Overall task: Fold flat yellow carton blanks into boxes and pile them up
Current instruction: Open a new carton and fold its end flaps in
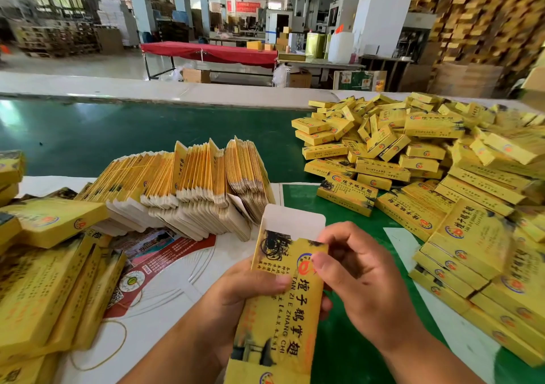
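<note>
A factory hall behind, with white pillars [380,9], a red-covered table [212,52] mid-floor and tall stacks of yellow cartons [477,15] at far right. In front, a green work table [118,130] partly covered by white printed sheets [165,268].

At far left, a loose heap of folded boxes [50,280], lying flat and overlapping, close to the near edge. Just right of them, rows of flat blanks [182,183] standing on edge and leaning, white flaps down, fanned across the sheets. A thin rubber band [115,342] lying on the white sheet below the heap.

Front and centre, one yellow carton [283,295] held lengthwise away from the body, its white end flap [293,221] raised and open at the far end, another flap hanging at the near end. Left hand [247,295] cupped under it from the left, thumb pressed across the printed face, fingers wrapped behind and partly hidden. Right hand [359,274] over the right edge, thumb and forefinger pinching the far corner just below the white flap, remaining fingers curled.

At right, a big sprawling pile of finished boxes [427,171], spreading from the table's far edge down to the near right corner, well apart from the blanks.
</note>
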A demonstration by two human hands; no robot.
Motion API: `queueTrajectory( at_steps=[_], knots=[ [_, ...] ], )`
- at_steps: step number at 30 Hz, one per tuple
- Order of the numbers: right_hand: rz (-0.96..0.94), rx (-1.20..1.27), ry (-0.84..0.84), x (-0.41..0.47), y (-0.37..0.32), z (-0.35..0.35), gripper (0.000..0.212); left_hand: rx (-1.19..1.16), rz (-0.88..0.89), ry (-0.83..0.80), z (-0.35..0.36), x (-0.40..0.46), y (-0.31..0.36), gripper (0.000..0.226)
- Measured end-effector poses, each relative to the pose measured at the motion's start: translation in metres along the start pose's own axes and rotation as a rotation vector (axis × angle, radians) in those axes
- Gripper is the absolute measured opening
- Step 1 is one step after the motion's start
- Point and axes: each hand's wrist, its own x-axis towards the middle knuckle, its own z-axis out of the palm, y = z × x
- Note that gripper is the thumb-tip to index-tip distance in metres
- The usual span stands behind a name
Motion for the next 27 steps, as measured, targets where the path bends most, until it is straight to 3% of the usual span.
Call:
queueTrajectory(
  at_steps=[5,9,12,20,27],
  knots=[
    [-0.029,-0.109,0.062,0.0021,0.0011,-0.0032,0.029,0.174,0.028,0.1,0.0013,0.0022,-0.0033,0.043],
    [-0.028,-0.219,0.178,0.0062,0.0014,-0.0059,0.03,0.633,0.366,0.422,0.0016,0.006,-0.0066,0.047],
    [0.0,-0.211,0.213,0.0066,0.0024,-0.0051,0.035,0.703,0.483,0.465,0.0024,0.007,-0.0053,0.053],
    [0.044,-0.111,0.293,0.0064,0.0057,-0.0037,0.038,0.586,0.336,0.399,0.0015,0.007,-0.0023,0.037],
    [0.076,-0.093,0.236,0.0058,0.0053,-0.0027,0.043,0.71,0.244,0.358,-0.0031,0.0079,-0.0043,0.014]
  ],
)
